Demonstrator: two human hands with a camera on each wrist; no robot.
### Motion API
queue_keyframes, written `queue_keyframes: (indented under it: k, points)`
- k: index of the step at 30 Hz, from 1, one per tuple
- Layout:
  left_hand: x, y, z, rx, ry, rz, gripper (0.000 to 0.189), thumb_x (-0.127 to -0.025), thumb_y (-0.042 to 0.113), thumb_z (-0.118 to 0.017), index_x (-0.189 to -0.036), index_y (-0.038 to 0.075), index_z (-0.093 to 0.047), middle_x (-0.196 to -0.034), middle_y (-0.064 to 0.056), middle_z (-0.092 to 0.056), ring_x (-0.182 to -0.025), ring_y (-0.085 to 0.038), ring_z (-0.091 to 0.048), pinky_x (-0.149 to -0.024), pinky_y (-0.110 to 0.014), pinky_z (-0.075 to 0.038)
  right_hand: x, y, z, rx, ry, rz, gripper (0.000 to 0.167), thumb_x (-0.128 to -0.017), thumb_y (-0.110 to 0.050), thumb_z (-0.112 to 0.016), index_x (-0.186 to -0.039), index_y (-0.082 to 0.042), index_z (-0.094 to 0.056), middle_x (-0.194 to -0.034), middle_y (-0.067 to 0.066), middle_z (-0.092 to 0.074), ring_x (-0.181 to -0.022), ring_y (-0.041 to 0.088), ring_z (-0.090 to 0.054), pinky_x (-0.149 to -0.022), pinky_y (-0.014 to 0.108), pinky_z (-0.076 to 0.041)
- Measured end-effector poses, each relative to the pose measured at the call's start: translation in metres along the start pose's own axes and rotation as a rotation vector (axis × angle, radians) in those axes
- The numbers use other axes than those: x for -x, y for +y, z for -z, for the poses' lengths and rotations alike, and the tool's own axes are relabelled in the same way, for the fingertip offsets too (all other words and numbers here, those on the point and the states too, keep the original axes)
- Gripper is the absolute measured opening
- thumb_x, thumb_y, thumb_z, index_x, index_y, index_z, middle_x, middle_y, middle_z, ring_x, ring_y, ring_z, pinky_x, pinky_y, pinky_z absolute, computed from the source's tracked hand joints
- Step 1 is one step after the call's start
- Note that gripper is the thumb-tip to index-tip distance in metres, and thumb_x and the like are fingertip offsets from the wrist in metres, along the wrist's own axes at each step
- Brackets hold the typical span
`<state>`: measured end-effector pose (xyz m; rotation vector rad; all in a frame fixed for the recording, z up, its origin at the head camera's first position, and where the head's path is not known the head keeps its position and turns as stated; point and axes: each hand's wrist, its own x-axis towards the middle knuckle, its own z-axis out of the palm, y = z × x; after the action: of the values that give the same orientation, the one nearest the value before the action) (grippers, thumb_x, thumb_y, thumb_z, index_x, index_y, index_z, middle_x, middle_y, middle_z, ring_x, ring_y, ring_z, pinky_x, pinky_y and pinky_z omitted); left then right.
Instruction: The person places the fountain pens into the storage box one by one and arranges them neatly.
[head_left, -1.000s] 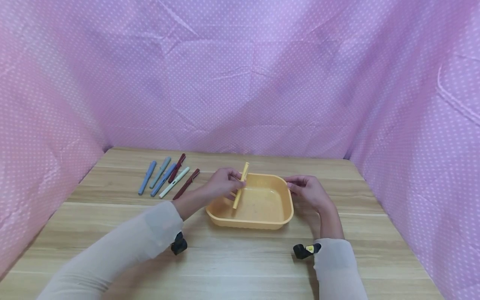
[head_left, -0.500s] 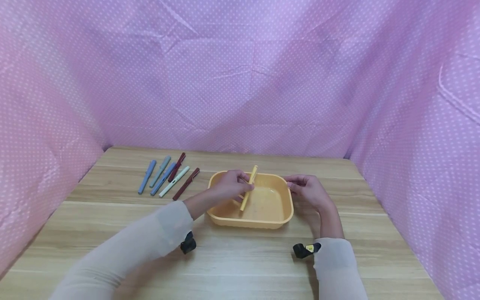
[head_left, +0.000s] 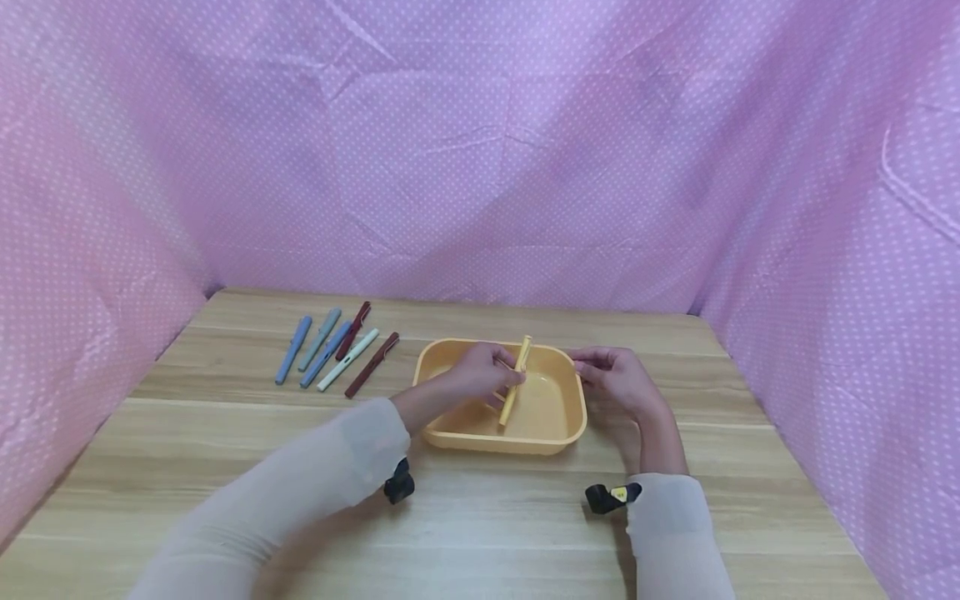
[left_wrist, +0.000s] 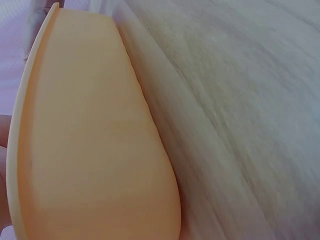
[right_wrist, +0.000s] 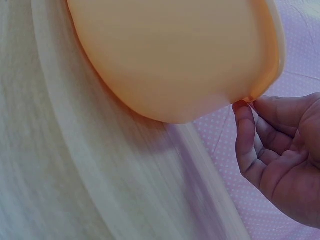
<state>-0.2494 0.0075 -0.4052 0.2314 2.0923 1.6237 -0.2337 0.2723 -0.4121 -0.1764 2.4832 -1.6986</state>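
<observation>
Between the thumb and fingers of my left hand [head_left: 477, 373] is a yellow pen [head_left: 508, 404], a clip along its upper part. Hand and pen are over the inside of a yellow plastic basin [head_left: 491, 444], with the pen slanting toward me at its lower end. On the basin's right side, my right hand [head_left: 618, 379] pinches the rim; the right wrist view shows the thumb and fingertips [right_wrist: 243, 111] at its corner. From the left wrist, the basin's outer wall [left_wrist: 95, 120] hides the pen and most of the left hand.
Left of the basin lie several pens: two blue ones, one [head_left: 293, 350] apart, a grey-green pen [head_left: 318, 341], a pale mint pen [head_left: 347, 360], and two dark red ones, the nearer [head_left: 372, 365] closest to the basin. Pink dotted cloth [head_left: 480, 167] hangs around the wooden table [head_left: 480, 533].
My left hand has carried the yellow pen rightward, from the basin's left side to further over its middle. The right hand has stayed at the rim.
</observation>
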Motion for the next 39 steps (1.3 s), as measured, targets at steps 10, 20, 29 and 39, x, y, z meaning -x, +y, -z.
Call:
queue_keyframes:
  k: [10,20,29,39]
  points:
    - [-0.005,0.001,-0.013,-0.012,0.004,0.025,0.028,-0.090,0.010,-0.077,-0.111,-0.001,-0.062,-0.094,-0.014,-0.070,-0.073,-0.025,-0.073,-0.060,-0.033,-0.063,-0.001,-0.002,0.000,0.018,-0.003,0.000,0.031,-0.101,-0.009,-0.065,-0.126,0.007,-0.067,-0.117,0.022,-0.072,-0.096,0.014,-0.070,-0.085,0.028,-0.060]
    - [-0.009,0.004,-0.028,0.073,-0.033,0.094,0.027,-0.091,0.003,-0.075,-0.111,-0.004,-0.058,-0.095,-0.015,-0.069,-0.069,-0.028,-0.073,-0.060,-0.035,-0.063,-0.002,-0.003,0.001,0.014,-0.005,-0.008,0.031,-0.101,-0.010,-0.065,-0.127,0.008,-0.066,-0.120,0.024,-0.070,-0.099,0.014,-0.070,-0.086,0.027,-0.060]
    - [-0.010,0.001,-0.030,0.141,-0.082,0.155,0.026,-0.092,0.002,-0.074,-0.112,-0.008,-0.061,-0.090,-0.020,-0.071,-0.067,-0.027,-0.072,-0.063,-0.036,-0.064,-0.003,-0.004,0.000,0.017,-0.009,-0.021,0.032,-0.101,-0.010,-0.065,-0.127,0.008,-0.066,-0.121,0.024,-0.070,-0.102,0.018,-0.070,-0.087,0.029,-0.060]
    - [-0.012,-0.004,-0.039,0.188,-0.080,0.178,0.007,-0.091,-0.004,-0.073,-0.088,-0.009,-0.068,-0.072,-0.018,-0.068,-0.057,-0.023,-0.067,-0.059,-0.032,-0.063,-0.002,-0.005,0.000,0.010,-0.006,-0.033,0.032,-0.101,-0.011,-0.065,-0.127,0.007,-0.067,-0.120,0.023,-0.071,-0.099,0.013,-0.070,-0.086,0.028,-0.060]
